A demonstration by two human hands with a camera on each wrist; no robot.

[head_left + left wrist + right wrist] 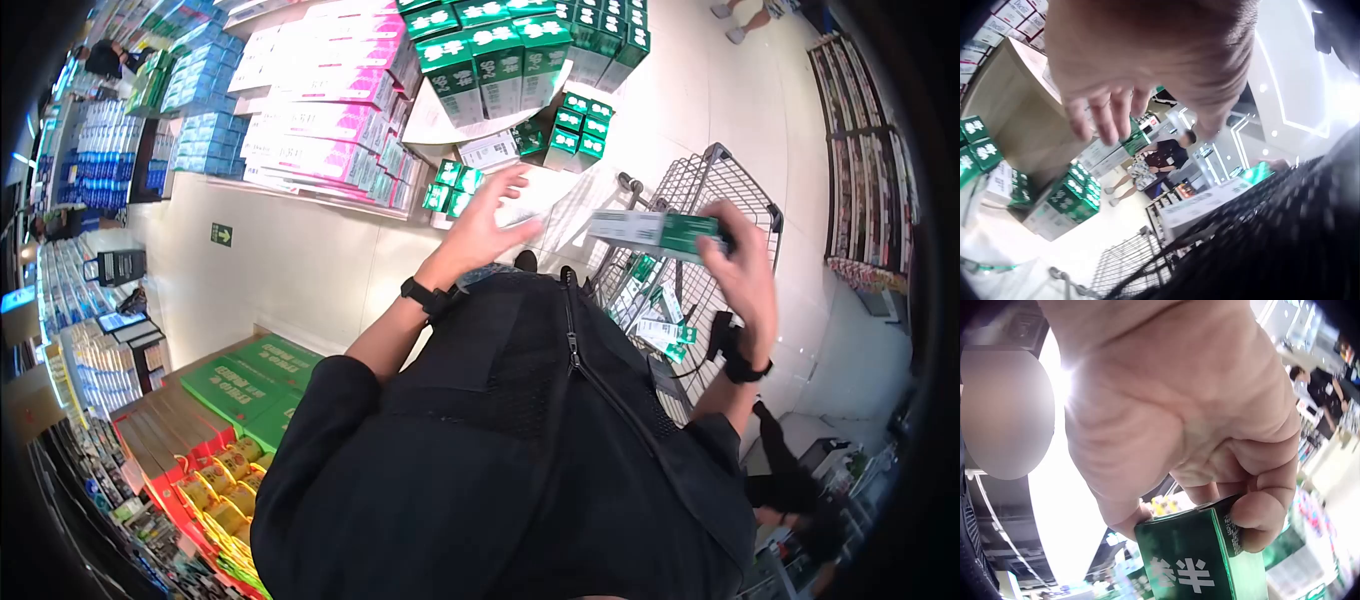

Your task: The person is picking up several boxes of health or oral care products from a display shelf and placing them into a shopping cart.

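**A:** Head view, first entry?
**B:** Right hand [742,275], clenched round one end of a long green-and-white box [655,232], which it holds in the air above the rim of the wire cart [730,175]. More boxes [655,320] lie in the cart's basket.
**A:** Second entry?
**B:** Left hand [485,225], fingers spread, grasping nothing, near the box's free end. Small green cartons [452,185] sit at the edge of the display stand [440,125].
**A:** Left wrist view?
**B:** Left hand [1147,69], loose and empty. Beyond it is a blurred pale box [1204,203], probably the same one, over the cart [1129,262].
**A:** Right wrist view?
**B:** Right hand [1179,425], thumb and fingers pinching the box [1191,562] at its green end.
**A:** Handling note?
**B:** A one-end grip likely lets it tip. I'd support the free end and keep the box level over the basket.
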